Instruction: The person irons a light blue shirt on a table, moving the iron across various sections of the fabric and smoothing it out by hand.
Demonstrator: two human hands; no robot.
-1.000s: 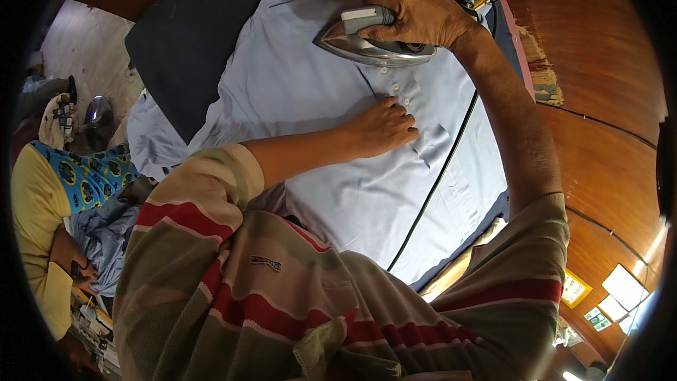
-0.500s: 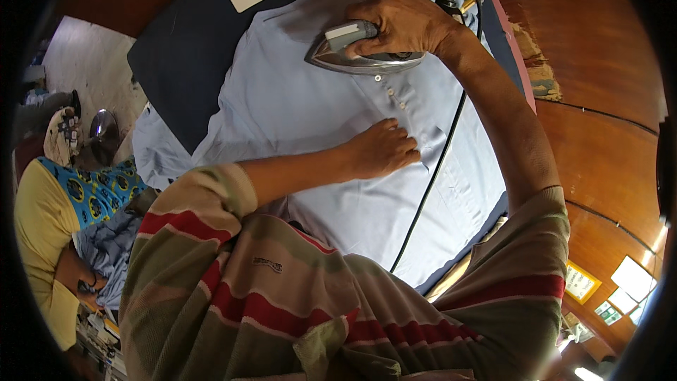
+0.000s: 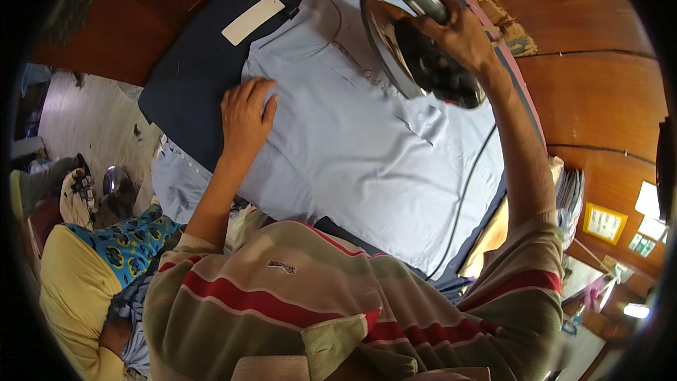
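A pale blue shirt [image 3: 338, 137] with a short row of buttons lies spread on a dark blue cloth cover [image 3: 187, 85], its neck toward the far side. At its left edge my left hand [image 3: 245, 116] lies with fingers stretched over the fabric, holding nothing. My right hand [image 3: 462, 37] is wrapped round the handle of an iron [image 3: 384, 39] over the shirt's right part. The iron is tilted up on its side, and its shiny metal rim shows. Its black cord [image 3: 471, 176] runs down across the shirt's right side.
A white card strip [image 3: 252, 20] lies on the cover near the collar. More pale blue cloth [image 3: 176, 176] hangs at the left. A person in yellow [image 3: 74, 268] is at the lower left. A wooden wall [image 3: 599, 99] stands close on the right.
My left hand has moved from the middle of the shirt to its left edge and its fingers have opened. My right hand has shifted right and tipped the iron up from the shirt.
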